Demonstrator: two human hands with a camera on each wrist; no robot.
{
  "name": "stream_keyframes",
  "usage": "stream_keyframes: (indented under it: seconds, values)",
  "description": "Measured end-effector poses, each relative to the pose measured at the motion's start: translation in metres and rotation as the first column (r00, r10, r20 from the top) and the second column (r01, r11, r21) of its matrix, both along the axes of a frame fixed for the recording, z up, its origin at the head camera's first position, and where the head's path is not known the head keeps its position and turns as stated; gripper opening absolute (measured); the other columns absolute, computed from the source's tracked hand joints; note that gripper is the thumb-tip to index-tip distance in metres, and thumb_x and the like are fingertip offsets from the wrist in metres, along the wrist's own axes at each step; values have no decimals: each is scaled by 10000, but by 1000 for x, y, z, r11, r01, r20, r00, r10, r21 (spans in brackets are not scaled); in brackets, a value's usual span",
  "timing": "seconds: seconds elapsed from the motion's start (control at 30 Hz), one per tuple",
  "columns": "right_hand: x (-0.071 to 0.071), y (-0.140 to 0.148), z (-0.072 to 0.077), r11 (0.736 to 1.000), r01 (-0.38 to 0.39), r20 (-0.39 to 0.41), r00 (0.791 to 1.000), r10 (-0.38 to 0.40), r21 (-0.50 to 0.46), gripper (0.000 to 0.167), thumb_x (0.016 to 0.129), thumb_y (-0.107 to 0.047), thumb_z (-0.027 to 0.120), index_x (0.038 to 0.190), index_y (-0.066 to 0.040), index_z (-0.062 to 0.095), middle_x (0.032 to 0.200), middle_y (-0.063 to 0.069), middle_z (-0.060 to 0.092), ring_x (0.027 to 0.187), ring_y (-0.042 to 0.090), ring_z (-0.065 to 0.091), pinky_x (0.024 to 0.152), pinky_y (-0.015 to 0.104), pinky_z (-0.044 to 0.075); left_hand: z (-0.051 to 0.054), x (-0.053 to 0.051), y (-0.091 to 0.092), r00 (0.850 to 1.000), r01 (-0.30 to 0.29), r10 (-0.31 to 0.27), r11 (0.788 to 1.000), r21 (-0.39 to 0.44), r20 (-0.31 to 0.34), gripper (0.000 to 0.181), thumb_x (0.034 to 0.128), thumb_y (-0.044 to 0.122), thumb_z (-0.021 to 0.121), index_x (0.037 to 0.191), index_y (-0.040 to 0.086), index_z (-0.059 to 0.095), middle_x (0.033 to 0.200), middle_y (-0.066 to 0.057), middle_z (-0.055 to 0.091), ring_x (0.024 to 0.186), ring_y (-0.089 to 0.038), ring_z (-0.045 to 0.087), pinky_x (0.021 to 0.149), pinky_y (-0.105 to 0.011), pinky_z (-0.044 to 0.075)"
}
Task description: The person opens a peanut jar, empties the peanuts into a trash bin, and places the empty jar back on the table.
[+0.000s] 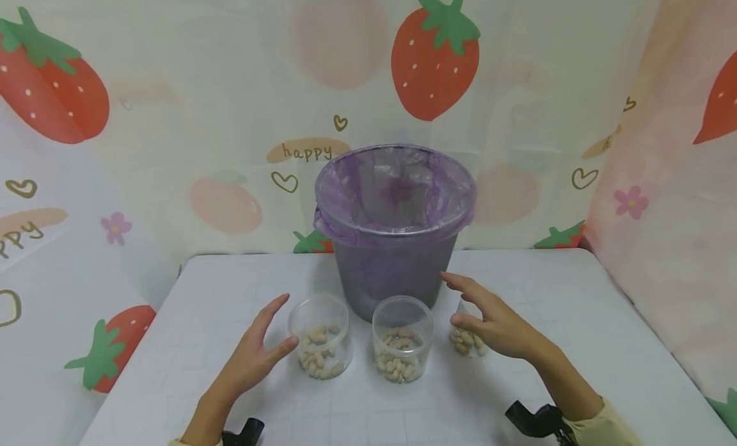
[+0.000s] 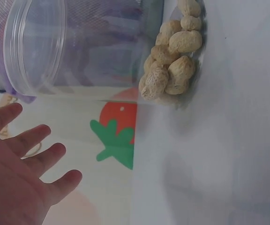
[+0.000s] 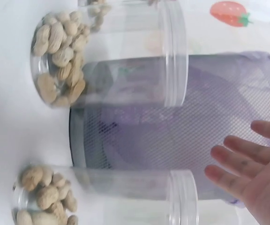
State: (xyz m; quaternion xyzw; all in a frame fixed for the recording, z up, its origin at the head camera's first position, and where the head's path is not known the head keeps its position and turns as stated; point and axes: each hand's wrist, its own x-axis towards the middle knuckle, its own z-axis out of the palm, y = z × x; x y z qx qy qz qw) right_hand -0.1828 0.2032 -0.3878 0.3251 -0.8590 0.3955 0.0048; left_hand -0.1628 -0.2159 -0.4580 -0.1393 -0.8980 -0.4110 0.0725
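Observation:
Three clear plastic jars of unshelled peanuts stand upright in a row on the table: a left jar [image 1: 332, 331], a middle jar [image 1: 403, 318] and a right jar [image 1: 467, 309]. My left hand [image 1: 251, 356] hovers beside the left jar, its fingers spread and relaxed, holding nothing. In the left wrist view its fingers [image 2: 46, 161] stay apart from the jar wall, with peanuts [image 2: 168, 65] at the bottom. My right hand [image 1: 503, 321] is over the right jar and partly hides it. Its fingers [image 3: 240, 161] are extended, with nothing in them.
Behind the jars stands a purple-grey mesh bin [image 1: 391, 273], lined with a translucent purple bag [image 1: 397, 231] folded over its rim. A white table [image 1: 357, 414] holds everything. Strawberry-printed cloth [image 1: 230, 81] hangs at the back and both sides.

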Motion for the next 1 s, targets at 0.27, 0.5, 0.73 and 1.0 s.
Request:
stream_keyframes:
  seconds: [0.27,0.5,0.73,1.0]
  values:
    - [-2,-16,5,998,-58,35,998,59,-27,634,980,-287,576,1506,-47,316,1535,194,371,1358,417,418,1051,578,412,-2,-1,7,999,23,-23,1000,19,23,724,908,257,652,1524,152,287,1568,-175,317,1428,-463,288,1082,-716,264]
    - [-2,-42,7,990,-132,130,982,138,-51,656,961,-295,606,1496,-31,333,1536,174,380,1406,378,373,1089,598,362,-4,0,11,997,18,-21,999,35,79,752,894,299,672,1526,182,282,1578,-156,307,1439,-455,275,1080,-718,268]
    - [-6,-69,3,981,-179,147,971,188,-74,643,962,-337,602,1493,-70,359,1525,132,405,1368,331,428,1093,546,389,-7,-2,15,995,25,-31,998,66,92,820,869,275,705,1538,155,245,1579,-162,309,1422,-432,324,1090,-631,348]
    - [-7,-99,-4,979,-189,180,963,200,-73,674,942,-356,632,1498,-93,356,1527,123,406,1353,322,460,1085,477,433,-7,-5,16,996,37,-45,993,113,73,904,841,205,747,1546,109,190,1567,-194,320,1431,-421,308,1091,-596,370]
